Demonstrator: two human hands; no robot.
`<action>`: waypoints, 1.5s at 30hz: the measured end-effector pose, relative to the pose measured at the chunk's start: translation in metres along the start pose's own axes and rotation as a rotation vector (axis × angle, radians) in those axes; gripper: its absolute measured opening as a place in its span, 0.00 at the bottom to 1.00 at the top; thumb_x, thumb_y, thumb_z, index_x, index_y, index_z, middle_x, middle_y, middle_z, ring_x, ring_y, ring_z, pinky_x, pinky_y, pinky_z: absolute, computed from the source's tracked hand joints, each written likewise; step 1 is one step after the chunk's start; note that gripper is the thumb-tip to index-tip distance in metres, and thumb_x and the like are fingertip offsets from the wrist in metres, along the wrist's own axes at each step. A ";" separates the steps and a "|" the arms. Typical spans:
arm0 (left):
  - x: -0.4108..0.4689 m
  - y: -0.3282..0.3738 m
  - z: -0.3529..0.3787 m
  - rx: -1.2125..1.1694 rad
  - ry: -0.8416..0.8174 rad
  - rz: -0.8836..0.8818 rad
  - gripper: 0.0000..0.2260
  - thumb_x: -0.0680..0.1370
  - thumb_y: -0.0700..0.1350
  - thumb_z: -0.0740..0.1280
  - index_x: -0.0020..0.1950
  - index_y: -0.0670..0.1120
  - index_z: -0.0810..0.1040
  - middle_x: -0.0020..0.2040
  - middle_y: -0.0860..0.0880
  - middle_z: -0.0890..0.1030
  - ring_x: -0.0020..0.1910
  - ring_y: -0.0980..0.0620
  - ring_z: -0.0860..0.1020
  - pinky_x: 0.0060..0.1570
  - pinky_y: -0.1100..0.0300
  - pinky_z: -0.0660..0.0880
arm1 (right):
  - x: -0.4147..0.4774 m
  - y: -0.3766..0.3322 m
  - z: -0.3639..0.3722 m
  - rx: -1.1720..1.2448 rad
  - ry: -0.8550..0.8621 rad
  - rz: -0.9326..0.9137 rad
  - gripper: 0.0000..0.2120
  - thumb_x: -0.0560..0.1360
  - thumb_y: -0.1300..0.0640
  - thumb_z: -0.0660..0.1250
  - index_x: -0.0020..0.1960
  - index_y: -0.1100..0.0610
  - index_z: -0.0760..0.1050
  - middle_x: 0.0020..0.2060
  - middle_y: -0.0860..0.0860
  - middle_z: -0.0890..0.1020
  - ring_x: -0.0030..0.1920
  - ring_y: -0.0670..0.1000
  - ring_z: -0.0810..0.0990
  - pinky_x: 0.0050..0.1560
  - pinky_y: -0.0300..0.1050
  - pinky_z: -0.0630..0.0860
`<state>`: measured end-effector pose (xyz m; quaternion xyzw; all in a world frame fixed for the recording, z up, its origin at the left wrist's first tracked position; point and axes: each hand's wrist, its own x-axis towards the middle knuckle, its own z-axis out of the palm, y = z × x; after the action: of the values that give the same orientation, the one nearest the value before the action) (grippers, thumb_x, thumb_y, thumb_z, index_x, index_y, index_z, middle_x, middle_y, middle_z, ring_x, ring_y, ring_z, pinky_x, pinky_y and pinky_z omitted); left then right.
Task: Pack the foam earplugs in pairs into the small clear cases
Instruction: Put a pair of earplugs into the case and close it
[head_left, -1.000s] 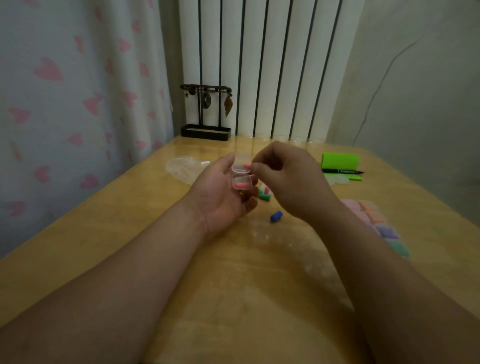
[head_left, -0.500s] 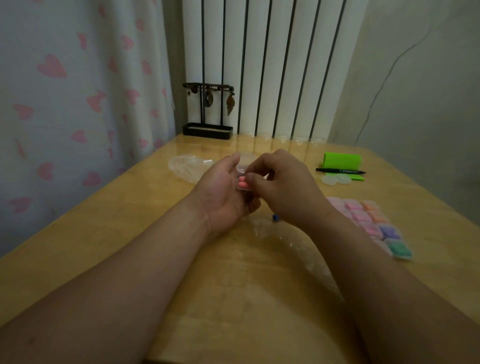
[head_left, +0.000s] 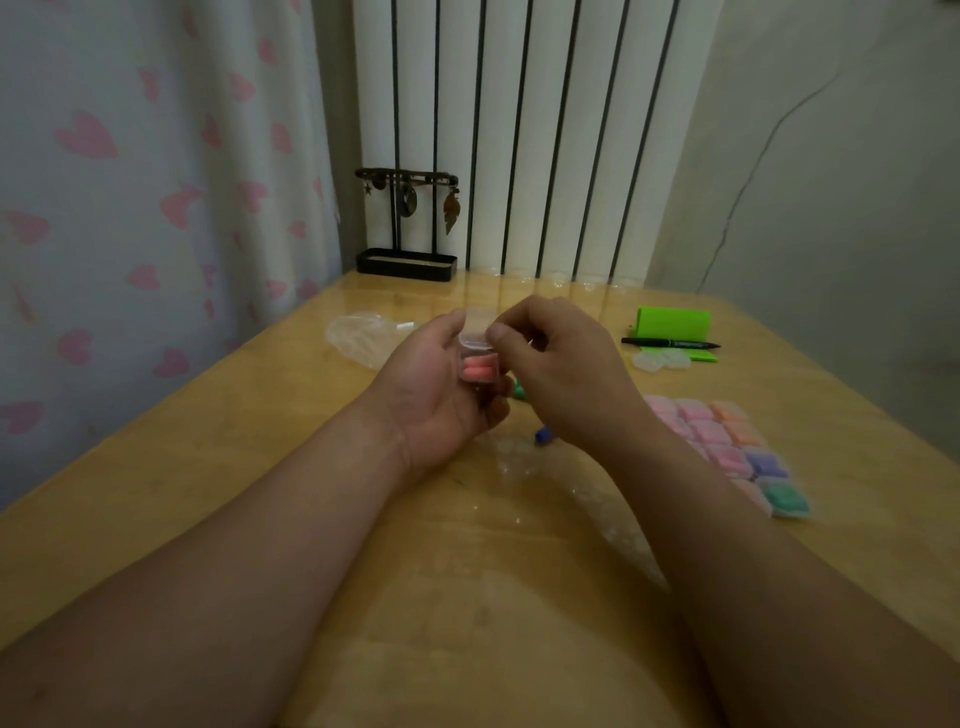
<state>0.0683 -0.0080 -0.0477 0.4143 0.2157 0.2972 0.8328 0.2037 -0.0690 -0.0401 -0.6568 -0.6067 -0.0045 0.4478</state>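
The small clear case (head_left: 465, 367), a pink pair of earplugs (head_left: 479, 370) inside and its lid (head_left: 474, 340) raised, lies cradled in the curled fingers of the left hand (head_left: 431, 400) while thumb and forefinger of the right hand (head_left: 563, 374) pinch the lid, so closing looks the step in hand, which next calls for pressing it down until it is shut.

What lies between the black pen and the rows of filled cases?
In the head view, a few small clear cases, apparently empty, beside the black pen.

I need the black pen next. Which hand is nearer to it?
Right. The right hand is just left of the black pen; the left hand, holding the clear case, lies farther left.
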 end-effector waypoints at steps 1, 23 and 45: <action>0.000 0.001 -0.001 0.007 0.012 0.001 0.28 0.89 0.61 0.52 0.74 0.42 0.78 0.42 0.47 0.79 0.38 0.52 0.76 0.44 0.57 0.73 | 0.002 0.001 -0.003 0.045 0.026 0.021 0.06 0.84 0.50 0.66 0.54 0.50 0.81 0.46 0.44 0.80 0.45 0.42 0.78 0.44 0.39 0.73; 0.004 0.001 -0.003 -0.017 -0.003 -0.053 0.27 0.88 0.61 0.54 0.71 0.43 0.80 0.43 0.46 0.78 0.39 0.51 0.76 0.41 0.58 0.75 | 0.005 0.005 -0.013 0.303 -0.096 0.124 0.13 0.86 0.51 0.63 0.66 0.49 0.81 0.53 0.41 0.85 0.56 0.39 0.81 0.58 0.42 0.76; 0.009 -0.003 -0.005 0.465 0.071 0.156 0.12 0.87 0.41 0.63 0.64 0.36 0.80 0.51 0.41 0.81 0.44 0.49 0.83 0.40 0.57 0.82 | -0.004 0.002 -0.006 -0.180 -0.161 -0.165 0.29 0.76 0.52 0.75 0.75 0.49 0.71 0.59 0.44 0.80 0.59 0.45 0.78 0.61 0.45 0.79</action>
<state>0.0721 -0.0005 -0.0539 0.5994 0.2751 0.3173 0.6814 0.2077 -0.0753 -0.0401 -0.6404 -0.6897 -0.0430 0.3352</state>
